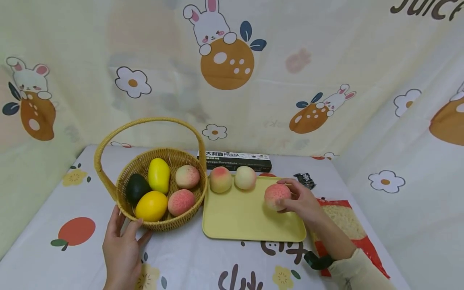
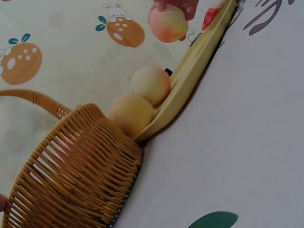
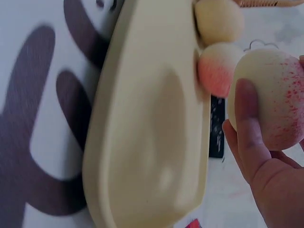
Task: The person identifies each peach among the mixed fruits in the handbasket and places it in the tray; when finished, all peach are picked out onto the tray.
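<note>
My right hand (image 1: 302,201) holds a pink-and-cream peach (image 1: 277,196), its thumb and fingers around the fruit, above the right part of the yellow tray (image 1: 239,221). In the right wrist view, the thumb (image 3: 249,118) presses on its pale side. Two more peaches, one blushed (image 1: 220,179) and one pale (image 1: 245,178), sit at the tray's far left edge. My left hand (image 1: 122,245) rests with spread fingers against the near left side of the wicker basket (image 1: 159,226). Inside are two peaches (image 1: 181,202), a yellow mango (image 1: 158,175), an orange-yellow fruit (image 1: 151,206) and a dark green fruit (image 1: 137,189).
Behind the tray lies a black pasta box (image 1: 246,162). A small black packet (image 1: 305,181) is at the back right. Right of the tray, partly under my right arm, lies a red-edged bag (image 1: 342,221). The basket's tall handle (image 1: 156,119) arches up beside the tray.
</note>
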{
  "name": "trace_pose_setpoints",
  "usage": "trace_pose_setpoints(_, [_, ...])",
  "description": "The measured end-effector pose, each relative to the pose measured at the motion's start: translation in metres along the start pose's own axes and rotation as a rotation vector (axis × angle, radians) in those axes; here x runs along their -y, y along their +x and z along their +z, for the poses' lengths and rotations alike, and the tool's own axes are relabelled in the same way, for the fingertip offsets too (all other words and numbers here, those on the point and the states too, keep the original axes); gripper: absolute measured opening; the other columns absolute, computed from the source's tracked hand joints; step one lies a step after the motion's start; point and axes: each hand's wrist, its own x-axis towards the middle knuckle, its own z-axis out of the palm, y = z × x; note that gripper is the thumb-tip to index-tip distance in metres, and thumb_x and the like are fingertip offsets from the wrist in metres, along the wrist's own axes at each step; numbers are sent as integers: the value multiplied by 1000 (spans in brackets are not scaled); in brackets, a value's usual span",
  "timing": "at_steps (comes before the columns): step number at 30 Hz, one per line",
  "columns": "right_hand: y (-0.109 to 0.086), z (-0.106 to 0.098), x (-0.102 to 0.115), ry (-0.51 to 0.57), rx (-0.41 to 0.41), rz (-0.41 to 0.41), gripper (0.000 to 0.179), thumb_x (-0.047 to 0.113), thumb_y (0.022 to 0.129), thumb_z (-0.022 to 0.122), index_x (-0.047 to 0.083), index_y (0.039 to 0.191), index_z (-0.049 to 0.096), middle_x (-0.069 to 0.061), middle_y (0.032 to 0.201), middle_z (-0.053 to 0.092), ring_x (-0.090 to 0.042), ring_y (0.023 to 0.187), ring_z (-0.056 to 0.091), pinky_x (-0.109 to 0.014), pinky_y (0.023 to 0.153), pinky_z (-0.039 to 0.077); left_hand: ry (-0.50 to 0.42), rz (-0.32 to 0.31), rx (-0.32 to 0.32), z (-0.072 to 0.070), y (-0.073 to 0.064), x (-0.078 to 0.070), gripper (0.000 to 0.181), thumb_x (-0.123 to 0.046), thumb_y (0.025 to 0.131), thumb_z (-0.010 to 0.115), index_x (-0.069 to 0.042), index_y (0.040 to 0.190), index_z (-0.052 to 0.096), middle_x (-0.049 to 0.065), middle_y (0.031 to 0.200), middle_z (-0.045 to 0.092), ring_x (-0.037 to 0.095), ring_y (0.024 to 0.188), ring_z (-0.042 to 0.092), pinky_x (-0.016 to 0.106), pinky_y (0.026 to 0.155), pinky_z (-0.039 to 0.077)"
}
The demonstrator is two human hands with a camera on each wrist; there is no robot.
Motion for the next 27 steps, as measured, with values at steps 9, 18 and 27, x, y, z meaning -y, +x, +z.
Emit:
trace_pose_setpoints(9, [33, -6, -5, -119, -55, 45, 62, 17, 91, 78, 13, 147, 52, -21, 139, 58, -27, 105, 65, -39, 83, 68, 6, -10, -17, -1, 2, 0, 82, -14, 104, 57, -46, 168, 17, -3, 179, 17, 34, 157, 37, 58, 98, 55])
trace_pose_setpoints(18, [58, -3, -1, -170, -35, 38, 66, 21, 92, 78, 11, 151, 50, -22, 142, 58, -26, 104, 68, -44, 84, 68, -1, -8, -6, -1, 1, 0, 83, -13, 104, 57, -46, 168, 17, -2, 179, 17, 34, 156, 38, 59, 100, 53])
trace_pose_setpoints(27, [71, 3, -2, -200, -14, 34, 67, 19, 91, 77, 8, 152, 51, -24, 136, 61, -26, 98, 70, -44, 77, 68, 7, -23, -15, 1, 3, 0, 84, -12, 103, 58, -45, 168, 16, -2, 179, 16, 34, 158, 36, 60, 100, 54])
